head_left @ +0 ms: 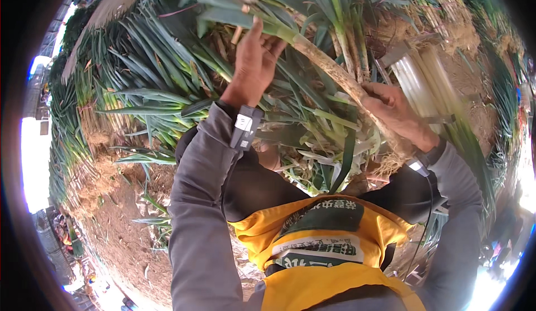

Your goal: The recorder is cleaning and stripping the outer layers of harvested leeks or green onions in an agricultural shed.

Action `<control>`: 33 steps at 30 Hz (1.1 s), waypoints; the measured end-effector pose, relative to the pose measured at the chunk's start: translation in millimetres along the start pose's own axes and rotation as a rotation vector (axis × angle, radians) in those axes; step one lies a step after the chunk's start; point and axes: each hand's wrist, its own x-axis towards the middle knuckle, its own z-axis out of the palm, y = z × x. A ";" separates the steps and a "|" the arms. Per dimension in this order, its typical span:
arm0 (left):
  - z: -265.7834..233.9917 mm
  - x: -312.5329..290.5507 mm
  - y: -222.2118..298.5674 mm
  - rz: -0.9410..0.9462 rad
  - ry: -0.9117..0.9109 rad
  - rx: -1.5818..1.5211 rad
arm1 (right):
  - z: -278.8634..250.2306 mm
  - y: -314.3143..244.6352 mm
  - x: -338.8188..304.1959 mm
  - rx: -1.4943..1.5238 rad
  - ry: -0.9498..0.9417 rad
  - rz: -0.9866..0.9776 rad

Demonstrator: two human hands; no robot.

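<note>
A long green onion [329, 68] slants across in front of me, its leaves at the upper left and its shaggy roots [393, 163] at the lower right. My right hand [393, 107] is closed round the lower part of the stalk, above the roots. At the leafy end, my left hand [257, 60] has its thumb and fingers on either side of the leaf bases, partly hidden by the leaves. Stripped leaves and peelings [324, 154] lie in a heap beneath the stalk, between my legs.
Unpeeled green onions [162, 65] are piled along the left and far side. To the right, pale clean stalks [416, 79] lie bundled beside a metal bracket [396, 54]. Bare soil [123, 216] shows at the lower left. A dark device [245, 129] is strapped on my left wrist.
</note>
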 end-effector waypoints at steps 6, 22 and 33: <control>42.3 1.8 6.3 0.190 -0.134 0.134 | 28.9 64.8 29.0 -0.137 -0.081 -0.286; 54.8 -3.3 11.2 0.076 -0.174 -0.065 | 53.1 -47.4 130.5 0.204 0.199 -0.206; 53.2 -7.1 22.6 0.113 -0.290 -0.142 | 60.2 -86.7 117.1 0.276 0.245 -0.310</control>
